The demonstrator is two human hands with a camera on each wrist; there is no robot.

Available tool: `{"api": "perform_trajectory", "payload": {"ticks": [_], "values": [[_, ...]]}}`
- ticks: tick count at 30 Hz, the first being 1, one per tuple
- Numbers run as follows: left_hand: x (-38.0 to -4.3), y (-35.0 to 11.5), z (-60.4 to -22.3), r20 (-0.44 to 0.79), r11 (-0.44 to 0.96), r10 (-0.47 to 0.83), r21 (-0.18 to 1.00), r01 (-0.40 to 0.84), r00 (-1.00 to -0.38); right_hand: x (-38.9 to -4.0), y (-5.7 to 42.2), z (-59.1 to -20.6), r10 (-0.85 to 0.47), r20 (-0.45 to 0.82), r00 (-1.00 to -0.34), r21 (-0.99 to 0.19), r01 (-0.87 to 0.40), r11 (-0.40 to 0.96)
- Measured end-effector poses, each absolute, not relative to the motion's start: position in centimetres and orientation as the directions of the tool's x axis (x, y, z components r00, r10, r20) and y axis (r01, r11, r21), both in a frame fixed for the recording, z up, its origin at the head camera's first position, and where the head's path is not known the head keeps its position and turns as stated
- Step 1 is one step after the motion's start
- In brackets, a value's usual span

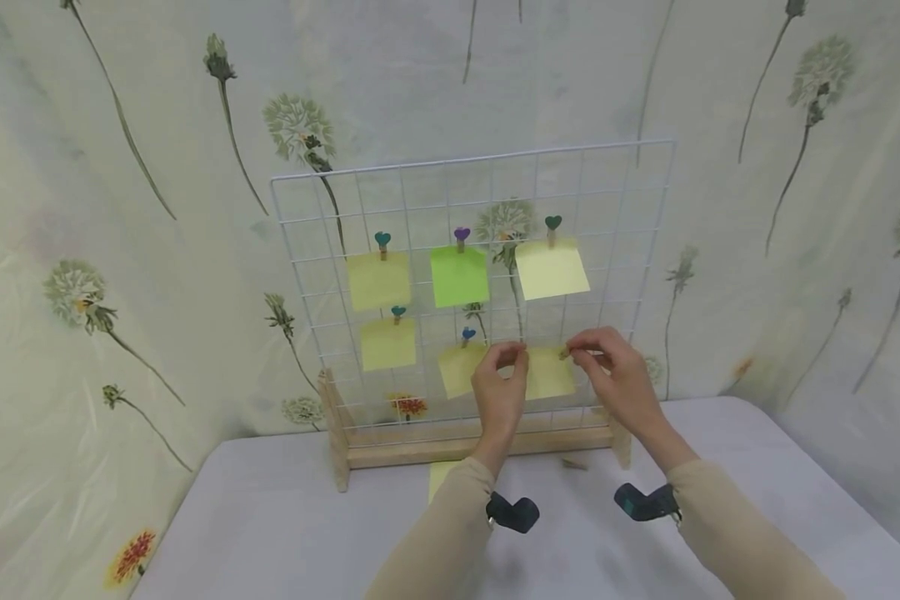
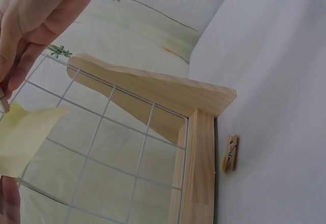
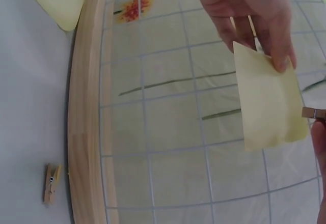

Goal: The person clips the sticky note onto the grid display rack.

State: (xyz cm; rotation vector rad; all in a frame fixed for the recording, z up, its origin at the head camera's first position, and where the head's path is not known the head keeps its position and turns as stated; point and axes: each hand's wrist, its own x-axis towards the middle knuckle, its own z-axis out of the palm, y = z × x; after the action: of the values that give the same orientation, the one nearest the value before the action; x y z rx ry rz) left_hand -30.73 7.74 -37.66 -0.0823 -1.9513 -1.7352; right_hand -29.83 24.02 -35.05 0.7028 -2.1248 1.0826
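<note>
A pale yellow sticky note lies against the lower right of a white wire grid. My left hand pinches its upper left corner between thumb and fingers, as the right wrist view shows with the left hand at the note's edge. At the note's upper right, my right hand pinches a small wooden clothespin. The clothespin's tip is right at the note's top edge. A bit of red shows on the clothespin in the left wrist view, mostly hidden by fingers.
Several notes, including a green note and a white-yellow note, hang from heart-topped clips. A wooden base carries the grid on the white table. Before it lie a loose clothespin and another yellow note.
</note>
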Motion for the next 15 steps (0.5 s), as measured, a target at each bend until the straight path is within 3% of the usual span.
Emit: {"api": "perform_trajectory", "payload": {"ticks": [15], "values": [[-30.87,7.94,-37.33,0.412,0.171,-0.322,0.911,0.376,-0.852,-30.83,23.62,-34.79,-0.167,0.770,-0.616,-0.446,-0.706,0.550]]}}
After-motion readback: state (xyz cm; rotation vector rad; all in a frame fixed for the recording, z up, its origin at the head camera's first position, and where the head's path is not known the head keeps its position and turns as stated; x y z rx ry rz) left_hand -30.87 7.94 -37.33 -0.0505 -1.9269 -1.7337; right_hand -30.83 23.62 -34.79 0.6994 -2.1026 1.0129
